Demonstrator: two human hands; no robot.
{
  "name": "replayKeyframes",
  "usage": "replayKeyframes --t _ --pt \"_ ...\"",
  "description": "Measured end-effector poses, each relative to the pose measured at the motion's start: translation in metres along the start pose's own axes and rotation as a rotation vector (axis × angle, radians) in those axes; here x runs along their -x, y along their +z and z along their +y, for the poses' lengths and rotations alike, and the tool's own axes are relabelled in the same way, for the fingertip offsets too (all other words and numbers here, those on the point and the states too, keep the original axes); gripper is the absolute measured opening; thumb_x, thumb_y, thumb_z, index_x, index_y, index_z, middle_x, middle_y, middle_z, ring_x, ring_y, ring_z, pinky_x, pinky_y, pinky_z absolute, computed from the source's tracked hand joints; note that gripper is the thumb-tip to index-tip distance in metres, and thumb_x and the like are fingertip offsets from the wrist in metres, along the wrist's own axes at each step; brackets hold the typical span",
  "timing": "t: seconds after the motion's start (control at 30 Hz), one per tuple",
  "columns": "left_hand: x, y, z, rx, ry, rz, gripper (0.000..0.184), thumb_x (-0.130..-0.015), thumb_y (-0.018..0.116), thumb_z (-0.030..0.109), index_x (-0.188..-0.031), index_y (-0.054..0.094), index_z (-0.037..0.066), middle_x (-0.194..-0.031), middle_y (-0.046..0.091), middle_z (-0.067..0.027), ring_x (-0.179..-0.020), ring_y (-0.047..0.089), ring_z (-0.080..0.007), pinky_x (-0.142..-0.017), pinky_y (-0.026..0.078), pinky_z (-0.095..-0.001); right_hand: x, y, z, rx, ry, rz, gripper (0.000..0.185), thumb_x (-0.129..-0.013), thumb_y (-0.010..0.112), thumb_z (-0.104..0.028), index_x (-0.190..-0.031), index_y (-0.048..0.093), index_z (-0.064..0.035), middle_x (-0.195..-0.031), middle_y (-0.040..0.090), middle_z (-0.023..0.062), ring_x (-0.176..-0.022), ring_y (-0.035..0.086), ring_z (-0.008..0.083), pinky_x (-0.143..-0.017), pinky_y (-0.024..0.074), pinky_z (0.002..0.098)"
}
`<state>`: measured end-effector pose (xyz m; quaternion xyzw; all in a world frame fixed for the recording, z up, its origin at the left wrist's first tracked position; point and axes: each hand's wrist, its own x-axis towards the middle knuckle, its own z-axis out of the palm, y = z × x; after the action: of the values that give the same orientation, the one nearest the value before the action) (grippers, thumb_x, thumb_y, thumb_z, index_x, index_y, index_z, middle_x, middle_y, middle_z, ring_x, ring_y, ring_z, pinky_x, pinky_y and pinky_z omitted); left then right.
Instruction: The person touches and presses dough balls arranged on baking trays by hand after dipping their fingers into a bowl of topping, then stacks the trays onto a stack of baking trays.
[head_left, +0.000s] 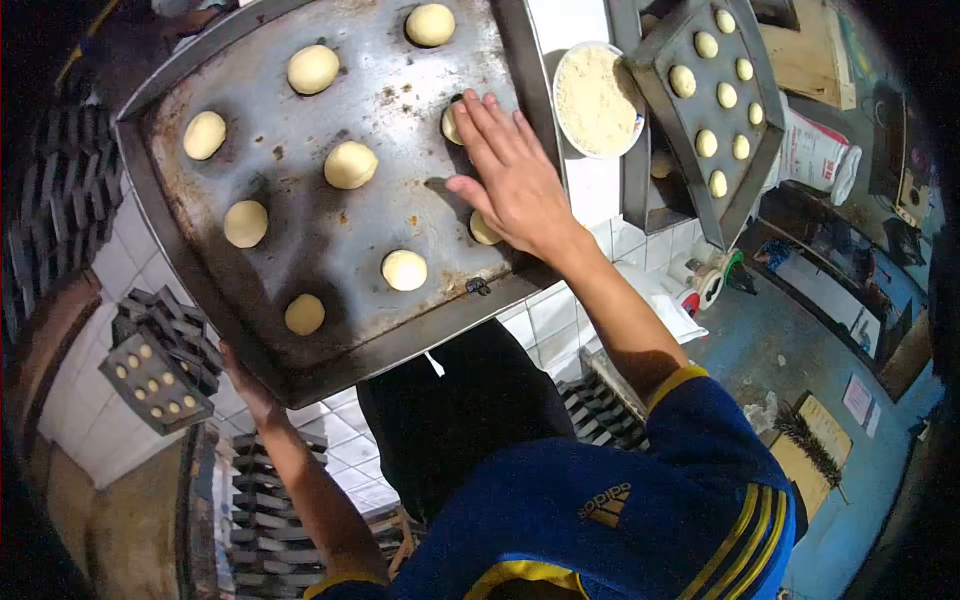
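A worn metal baking tray [270, 180] fills the upper middle of the view, with several round, pale dough balls [350, 165] spaced out on it. My left hand [250, 388] holds the tray by its lower left corner; its fingers are partly hidden by the rim. Flat and with fingers stretched out, my right hand [515, 185] lies over the tray's right side. Its fingertips cover part of one dough ball [452, 124], and another dough ball [484, 230] shows partly from under the palm.
To the right of the tray stands a white bowl of pale crumbs [598, 100]. A second tray with several dough balls [727, 95] rests tilted beyond it. At lower left is a smaller-looking tray [155, 380] of dough balls. Stacked dark trays [270, 510] line the floor.
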<state>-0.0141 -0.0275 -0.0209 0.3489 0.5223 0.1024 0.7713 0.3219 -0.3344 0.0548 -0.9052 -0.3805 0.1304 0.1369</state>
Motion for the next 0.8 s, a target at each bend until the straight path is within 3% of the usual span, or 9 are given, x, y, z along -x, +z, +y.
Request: replayKeyframes --t 0.1,0.13,0.17,0.3,0.43,0.6,0.67,0.7,0.8 --pt "-0.005 -0.013 -0.003 -0.08 0.052 -0.065 0.071 -0.109 0.051 0.056 -0.154 0.046 0.002 -0.148 0.058 -0.0143 -0.134 0.056 -0.0312 -0.115 0.042 -0.0472 0.001 -0.004 0.013 -0.104 -0.016 -0.015 0.069 -0.108 0.057 -0.041 -0.16 0.041 0.0001 -0.166 0.042 0.0218 -0.156 0.036 0.0389 -0.129 0.0279 0.0511" --pt "-0.005 -0.013 -0.002 -0.083 0.054 -0.068 0.071 -0.109 0.051 0.056 -0.154 0.046 0.002 -0.148 0.058 -0.0143 -0.134 0.056 -0.0312 -0.115 0.042 -0.0472 -0.001 -0.018 0.017 -0.234 -0.002 0.051 0.064 -0.106 0.062 -0.032 -0.158 0.044 -0.0004 -0.162 0.046 0.023 -0.152 0.042 0.0405 -0.127 0.0333 0.0483" --pt "-0.005 -0.014 -0.002 -0.079 0.081 -0.083 0.069 -0.109 0.051 0.056 -0.154 0.047 0.002 -0.148 0.058 -0.0141 -0.133 0.056 -0.031 -0.114 0.042 -0.0469 0.0 -0.034 0.017 -0.302 0.01 0.236 0.051 -0.102 0.068 -0.019 -0.149 0.056 -0.0005 -0.147 0.06 0.0232 -0.136 0.057 0.0416 -0.116 0.0451 0.0471" --pt "-0.015 -0.026 -0.005 -0.026 0.066 -0.101 0.064 -0.11 0.049 0.053 -0.151 0.051 0.003 -0.144 0.06 -0.0126 -0.131 0.058 -0.0301 -0.112 0.043 -0.0457 0.017 -0.068 0.065 0.052 0.238 0.46 0.029 -0.095 0.076 -0.012 -0.123 0.075 -0.0062 -0.111 0.072 0.0154 -0.097 0.067 0.0355 -0.087 0.0544 0.0461" --pt "-0.018 -0.028 -0.006 0.034 0.05 -0.138 0.061 -0.11 0.049 0.052 -0.148 0.053 0.004 -0.142 0.061 -0.0109 -0.129 0.058 -0.0293 -0.112 0.044 -0.045 0.019 -0.069 0.093 0.146 0.21 0.337 0.023 -0.092 0.078 -0.017 -0.113 0.079 -0.0074 -0.105 0.075 0.0127 -0.094 0.067 0.0357 -0.084 0.0551 0.0442" --pt "-0.013 -0.024 0.0 -0.042 -0.012 0.028 0.06 -0.109 0.046 0.051 -0.146 0.058 0.006 -0.141 0.064 -0.01 -0.128 0.06 -0.0303 -0.11 0.047 -0.0472 0.012 -0.081 0.089 0.175 0.258 0.294 0.019 -0.092 0.079 -0.02 -0.105 0.081 -0.0065 -0.099 0.077 0.0139 -0.092 0.07 0.0363 -0.082 0.0562 0.0423" --pt "-0.012 -0.017 -0.001 -0.036 0.023 -0.034 0.061 -0.109 0.046 0.052 -0.146 0.058 0.006 -0.141 0.064 -0.01 -0.127 0.06 -0.0303 -0.109 0.048 -0.0469 0.007 -0.089 0.084 -0.157 0.533 0.288 0.024 -0.092 0.081 -0.025 -0.105 0.083 -0.0046 -0.097 0.08 0.0131 -0.088 0.075 0.029 -0.081 0.0576 0.0367" --pt "-0.012 -0.013 0.0 -0.029 0.057 -0.097 0.061 -0.109 0.046 0.052 -0.146 0.058 0.005 -0.141 0.064 -0.0101 -0.126 0.061 -0.0302 -0.108 0.048 -0.0465 0.006 -0.089 0.088 -0.158 0.531 0.29 0.024 -0.092 0.081 -0.025 -0.105 0.083 -0.0046 -0.097 0.08 0.0131 -0.088 0.075 0.029 -0.081 0.0576 0.0367" --pt "-0.018 -0.032 -0.007 -0.044 0.052 -0.082 0.062 -0.108 0.046 0.053 -0.147 0.058 0.005 -0.142 0.064 -0.0105 -0.124 0.063 -0.0304 -0.106 0.05 -0.0463 -0.01 -0.091 0.102 -0.617 0.502 0.227 0.034 -0.093 0.082 -0.031 -0.109 0.084 -0.0004 -0.102 0.083 0.0089 -0.09 0.075 0.0135 -0.085 0.0571 0.0312"
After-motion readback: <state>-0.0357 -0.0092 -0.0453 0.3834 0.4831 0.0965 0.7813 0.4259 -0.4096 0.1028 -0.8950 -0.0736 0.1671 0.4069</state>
